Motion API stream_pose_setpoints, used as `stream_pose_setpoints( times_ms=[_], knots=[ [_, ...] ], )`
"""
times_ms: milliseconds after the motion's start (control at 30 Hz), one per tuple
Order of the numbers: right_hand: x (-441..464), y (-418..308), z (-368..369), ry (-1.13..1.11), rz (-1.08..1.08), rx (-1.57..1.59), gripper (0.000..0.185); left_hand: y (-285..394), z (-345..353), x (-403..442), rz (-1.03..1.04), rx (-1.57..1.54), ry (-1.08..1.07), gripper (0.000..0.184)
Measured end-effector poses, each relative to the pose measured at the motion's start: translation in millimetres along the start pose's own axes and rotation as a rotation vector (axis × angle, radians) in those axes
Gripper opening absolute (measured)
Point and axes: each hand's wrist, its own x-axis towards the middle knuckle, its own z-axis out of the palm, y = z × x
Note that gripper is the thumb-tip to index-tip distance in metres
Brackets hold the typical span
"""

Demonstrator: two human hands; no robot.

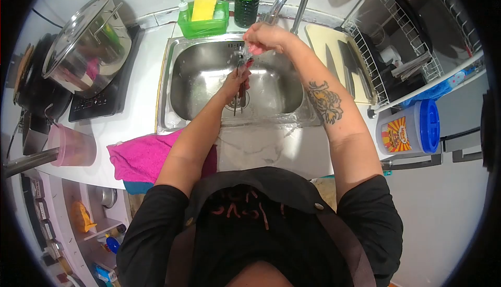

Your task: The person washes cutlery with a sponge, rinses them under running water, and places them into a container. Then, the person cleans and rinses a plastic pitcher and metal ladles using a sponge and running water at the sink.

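Observation:
Over the steel sink (193,78), my left hand (236,84) is wrapped round some thin dark utensils (240,99) that point down toward the drain. One of them shows a red part near the top. My right hand (266,39) is closed just above and to the right, below the curved faucet (284,0). Its fingers are bent, and whatever they hold is too small to name. Water seems to run between the two hands. Behind the sink, a green caddy (203,27) holds a yellow sponge (204,9) and a pump bottle (183,9).
A dark green bottle (247,0) stands beside the caddy. Knives (350,70) lie on a cutting board (318,39) at right, near a wire rack (376,73). At left are a large pot (86,42) on a cooktop (96,105), a pink container (78,146) and a pink cloth (141,156).

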Motion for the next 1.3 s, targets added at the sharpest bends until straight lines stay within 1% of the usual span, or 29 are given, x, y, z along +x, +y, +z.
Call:
stream_pose_setpoints(
  times_ms=[33, 67, 133, 167, 233, 367, 433, 467, 533, 667, 733, 867, 967, 1033, 1067, 1133, 1167, 1233, 1267, 1300],
  knots=[
    [1, 0, 1, 0.069, -0.030, -0.258, 0.026, -2, -2, 2, 0.011, -0.013, 0.017, 0.021],
    [1, 3, 4, 0.070, -0.032, -0.259, 0.026, -4, -5, 5, 0.013, -0.012, 0.017, 0.021],
    [4, 20, 16, -0.075, -0.325, -0.815, 0.033, -5, -6, 7, 0.008, -0.123, -0.008, 0.016],
    [7, 30, 24, 0.005, -0.429, -1.011, 0.030, -6, -5, 7, 0.008, -0.123, -0.008, 0.016],
    [7, 37, 43, 0.273, -0.393, -1.257, 0.025, -4, 1, 4, -0.038, -0.133, 0.002, 0.017],
    [4, 41, 43, 0.223, -0.435, -1.299, 0.022, 0, 3, 1, -0.048, -0.113, 0.013, 0.017],
    [3, 43, 40, 0.129, -0.451, -1.279, 0.020, 3, 1, 2, -0.026, 0.009, 0.038, 0.018],
    [2, 44, 35, 0.130, -0.450, -1.281, 0.020, 3, 3, 2, -0.025, 0.009, 0.037, 0.018],
    [-1, 41, 28, 0.040, -0.301, -1.175, 0.018, 0, 3, 4, 0.012, 0.097, -0.010, 0.018],
    [-3, 44, 28, 0.002, -0.312, -1.184, 0.016, 0, 7, 2, 0.013, 0.050, -0.061, 0.022],
    [-6, 43, 34, 0.188, -0.379, -1.302, 0.015, 0, 8, 2, -0.035, -0.078, 0.004, 0.018],
    [-3, 51, 35, 0.232, -0.320, -1.305, 0.016, -1, 1, 2, -0.016, -0.007, 0.070, 0.017],
    [1, 65, 39, 0.275, -0.332, -1.246, 0.019, -4, -1, 5, 0.021, 0.051, 0.091, 0.016],
    [1, 69, 44, 0.398, -0.318, -1.130, 0.021, -5, -3, 6, 0.057, 0.160, 0.108, 0.014],
    [3, 67, 41, 0.397, -0.318, -1.129, 0.021, -6, -5, 6, 0.056, 0.160, 0.109, 0.014],
    [1, 50, 28, 0.225, 0.053, 0.006, 0.018, -6, -7, 5, 0.068, 0.165, 0.145, 0.011],
    [-1, 44, 22, 0.223, 0.055, 0.004, 0.018, -7, -7, 5, 0.068, 0.162, 0.146, 0.011],
    [-3, 40, 11, 0.096, 0.179, 0.398, 0.015, -14, -10, 8, 0.149, 0.195, 0.084, 0.013],
    [-3, 39, 9, 0.029, 0.140, 0.501, 0.015, -18, -10, 9, 0.148, 0.198, 0.079, 0.013],
    [-5, 35, 9, 0.035, 0.139, 0.505, 0.015, -18, -8, 9, 0.143, 0.213, 0.058, 0.017]
  ],
)
